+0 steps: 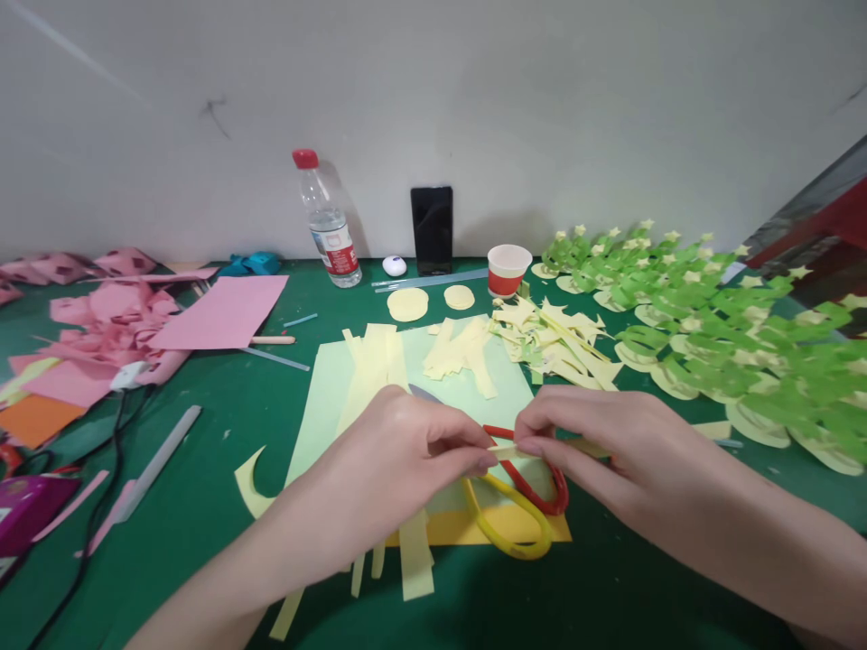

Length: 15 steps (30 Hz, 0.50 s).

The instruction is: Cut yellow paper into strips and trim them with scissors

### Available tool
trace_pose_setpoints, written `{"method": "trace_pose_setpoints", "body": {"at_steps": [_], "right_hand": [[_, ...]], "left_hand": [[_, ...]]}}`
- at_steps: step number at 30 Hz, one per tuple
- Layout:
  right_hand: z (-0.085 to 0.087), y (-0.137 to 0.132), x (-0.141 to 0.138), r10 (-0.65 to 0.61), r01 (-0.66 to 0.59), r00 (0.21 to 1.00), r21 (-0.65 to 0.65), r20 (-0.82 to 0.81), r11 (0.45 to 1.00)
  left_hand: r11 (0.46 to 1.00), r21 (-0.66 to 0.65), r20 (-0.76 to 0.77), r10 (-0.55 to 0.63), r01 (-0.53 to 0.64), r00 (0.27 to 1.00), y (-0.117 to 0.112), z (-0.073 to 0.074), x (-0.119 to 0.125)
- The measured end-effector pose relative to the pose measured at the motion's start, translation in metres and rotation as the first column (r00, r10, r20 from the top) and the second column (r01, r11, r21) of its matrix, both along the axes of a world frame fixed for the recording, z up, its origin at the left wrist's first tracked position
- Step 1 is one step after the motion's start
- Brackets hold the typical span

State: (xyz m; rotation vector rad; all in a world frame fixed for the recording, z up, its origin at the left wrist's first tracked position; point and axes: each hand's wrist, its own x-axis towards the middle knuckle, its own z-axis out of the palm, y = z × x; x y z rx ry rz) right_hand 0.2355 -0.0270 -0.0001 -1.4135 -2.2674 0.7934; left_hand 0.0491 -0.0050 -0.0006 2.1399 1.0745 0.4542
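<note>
My left hand (399,451) and my right hand (596,447) meet over the middle of the green table, fingertips pinched together. Between them they hold a small pale yellow paper strip (505,449). Directly below the hands lie scissors (518,510) with one red and one yellow handle loop, resting on a light green sheet (325,406) and an orange-yellow sheet (548,528). Several cut yellow strips (379,361) lie on the green sheet and stick out under my left wrist.
Green paper trees (731,343) with yellow stars fill the right side. Yellow scraps (555,343), two yellow discs (407,304), a red paper cup (508,269), a water bottle (329,221) and a phone (432,230) stand at the back. Pink paper (223,311) and cables (101,469) lie left.
</note>
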Motion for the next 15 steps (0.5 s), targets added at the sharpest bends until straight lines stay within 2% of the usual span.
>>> {"method": "trace_pose_setpoints", "body": {"at_steps": [6,10,15], "right_hand": [[-0.001,-0.003,0.001,0.016,-0.019,1.0,0.18,0.019,0.983],[-0.004,-0.005,-0.002,0.02,-0.035,0.999,0.335,0.048,0.942],[-0.007,-0.004,-0.01,0.018,-0.019,1.0,0.446,0.005,0.895]], "left_hand": [[0.998,0.053,0.068,0.018,-0.022,0.998,-0.001,0.0,0.003],[0.998,0.067,0.09,0.016,-0.022,0.996,-0.002,-0.002,0.004],[0.994,0.11,0.108,0.0,-0.012,0.994,-0.002,-0.004,0.005]]}}
